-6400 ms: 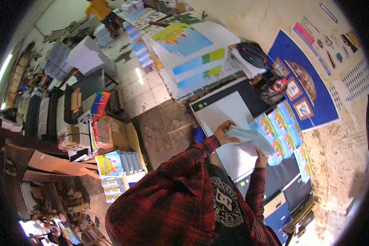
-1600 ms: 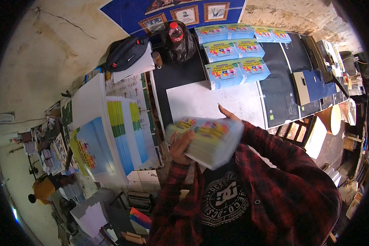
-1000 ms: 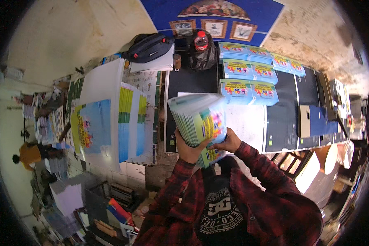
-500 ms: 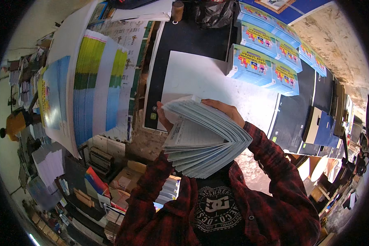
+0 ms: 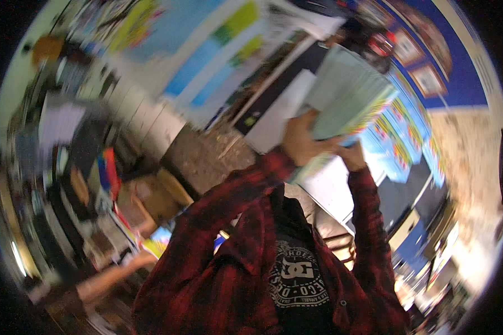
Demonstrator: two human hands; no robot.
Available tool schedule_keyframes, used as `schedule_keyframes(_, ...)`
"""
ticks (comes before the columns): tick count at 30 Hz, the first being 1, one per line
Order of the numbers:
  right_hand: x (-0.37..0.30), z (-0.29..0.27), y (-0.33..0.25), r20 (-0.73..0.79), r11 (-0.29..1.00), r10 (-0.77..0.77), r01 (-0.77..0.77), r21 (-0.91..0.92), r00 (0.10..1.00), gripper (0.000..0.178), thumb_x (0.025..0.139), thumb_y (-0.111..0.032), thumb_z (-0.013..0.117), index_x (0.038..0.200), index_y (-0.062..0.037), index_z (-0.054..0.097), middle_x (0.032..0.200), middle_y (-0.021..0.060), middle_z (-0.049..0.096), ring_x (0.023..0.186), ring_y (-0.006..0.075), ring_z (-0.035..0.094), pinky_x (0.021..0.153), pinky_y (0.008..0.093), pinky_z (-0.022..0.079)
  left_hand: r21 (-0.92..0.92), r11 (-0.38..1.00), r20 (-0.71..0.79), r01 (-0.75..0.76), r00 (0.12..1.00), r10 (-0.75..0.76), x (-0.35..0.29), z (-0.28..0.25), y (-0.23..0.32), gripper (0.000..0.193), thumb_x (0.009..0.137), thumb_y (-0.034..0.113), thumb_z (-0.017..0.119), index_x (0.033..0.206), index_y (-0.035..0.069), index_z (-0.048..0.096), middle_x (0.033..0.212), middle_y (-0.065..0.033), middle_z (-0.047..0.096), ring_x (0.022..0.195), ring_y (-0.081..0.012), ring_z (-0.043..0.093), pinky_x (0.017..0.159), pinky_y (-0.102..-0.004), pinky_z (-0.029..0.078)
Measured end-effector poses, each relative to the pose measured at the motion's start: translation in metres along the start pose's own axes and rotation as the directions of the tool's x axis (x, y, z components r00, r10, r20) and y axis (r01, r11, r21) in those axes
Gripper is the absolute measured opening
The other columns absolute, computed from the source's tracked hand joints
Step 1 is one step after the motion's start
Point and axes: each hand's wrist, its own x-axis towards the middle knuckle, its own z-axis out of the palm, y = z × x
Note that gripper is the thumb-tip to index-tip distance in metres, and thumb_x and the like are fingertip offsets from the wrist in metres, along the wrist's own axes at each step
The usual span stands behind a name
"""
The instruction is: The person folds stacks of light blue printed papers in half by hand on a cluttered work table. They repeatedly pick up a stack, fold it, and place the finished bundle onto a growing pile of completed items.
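Presently, findings as follows.
Item: a thick stack of printed sheets (image 5: 349, 95), pale on its face with coloured print along its lower edge.
Position: held up in the air above the white sheet (image 5: 276, 120) that lies on the dark worktop (image 5: 399, 192); not resting on it.
Left hand (image 5: 299, 139): under the stack's near left corner, fingers wrapped on the edge and closed on it.
Right hand (image 5: 352, 156): at the near right corner, just beside the left hand, fingers closed on the same edge.
Condition of stack: the sheets fan apart toward the far end; the picture is motion-blurred, so finer detail cannot be read.
Handling, judged: fairly heavy for paper, limp rather than stiff, loose sheets liable to slide or spill.
Grip point, judged: both near corners, thumbs on top, or a flat palm beneath.
Surroundings: rows of blue printed packs (image 5: 405, 145) beyond the white sheet; large posters (image 5: 207, 67) to its left.
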Motion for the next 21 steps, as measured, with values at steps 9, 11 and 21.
schedule_keyframes(9,-0.074,-0.062,0.126,-0.311,0.758,0.631,-0.649,0.057,0.710,0.063,0.083,-0.038,0.067,0.128,-0.0014,0.042,0.117,0.0116,0.057,0.100,0.0235,0.060,0.084,0.0376,0.051,-0.526,0.523,0.206,0.670,0.697,-0.687,-0.109,0.082,-0.049,0.073,0.066,0.056,0.073,0.108,-0.002,0.064,0.101,-0.0224,0.065,0.098,-0.0336,0.063,0.087,-0.0389,0.050)
schedule_keyframes(11,-0.085,-0.041,0.146,-0.124,0.787,0.590,-0.534,0.310,0.798,0.059,0.085,-0.041,0.063,0.127,-0.0026,0.047,0.116,0.0103,0.059,0.101,0.0233,0.061,0.084,0.0367,0.051,-0.573,0.663,-0.110,0.482,0.757,-0.644,-0.138,0.109,-0.077,0.072,0.068,0.059,0.070,0.108,-0.001,0.065,0.102,-0.0209,0.066,0.098,-0.0335,0.063,0.087,-0.0385,0.050)
schedule_keyframes(21,-0.078,-0.006,0.133,-0.261,0.878,0.475,-0.437,0.193,0.840,0.060,0.085,-0.040,0.065,0.126,0.0006,0.049,0.111,0.0099,0.062,0.095,0.0229,0.063,0.081,0.0360,0.053,-0.215,0.561,0.311,0.800,0.600,-0.737,-0.136,0.088,-0.113,0.074,0.072,0.061,0.065,0.113,0.000,0.062,0.105,-0.0198,0.064,0.098,-0.0281,0.062,0.085,-0.0383,0.049)
